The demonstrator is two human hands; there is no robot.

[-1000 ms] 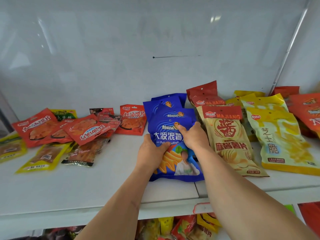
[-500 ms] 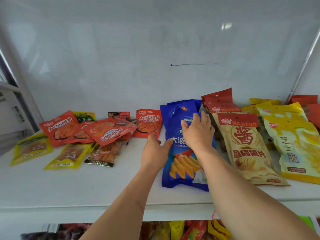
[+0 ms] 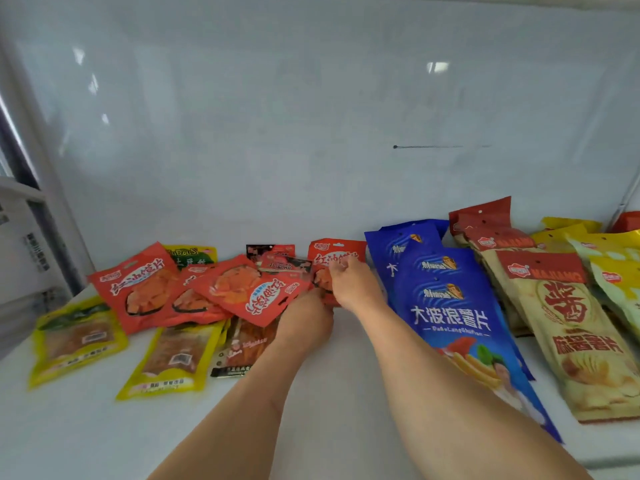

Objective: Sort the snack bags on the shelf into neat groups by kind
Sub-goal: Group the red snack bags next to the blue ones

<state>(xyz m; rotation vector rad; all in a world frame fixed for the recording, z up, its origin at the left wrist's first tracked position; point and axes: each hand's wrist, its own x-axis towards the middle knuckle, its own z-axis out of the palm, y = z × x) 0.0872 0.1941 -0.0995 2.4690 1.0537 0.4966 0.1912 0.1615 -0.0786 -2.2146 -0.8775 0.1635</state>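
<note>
The small red bag (image 3: 337, 261) sits a little left of the middle of the frame, at the back of the shelf (image 3: 86, 427), just beside the blue chip bags (image 3: 446, 306) on its right. Its long axis runs front to back, its hang-hole top pointing up the frame toward the back wall (image 3: 311, 116), the print reading upright. The right hand (image 3: 353, 284) lies over its lower half, fingers curled onto its face; it looks like a pinch. The left hand (image 3: 304, 320) is just below and to the left, its fingertips tucked under the edge of the tilted red bag (image 3: 254, 289); whether it grips that bag I cannot tell. That tilted bag lies askew, its top pointing to the lower right, atop the loose red pile (image 3: 145, 289) and a dark strip bag (image 3: 242, 344). As I see it, the risk is in that overlap: dragging either red bag sideways could pull its neighbours along, scatter the pile or nudge the yellow bags (image 3: 79, 337) at lower left toward the shelf's front edge. A slippery foil face could also slide out of a light pinch. The right forearm crosses the blue stack, so a wide sweep could knock that tidy group crooked against the beige chip bags (image 3: 571, 327).
</note>
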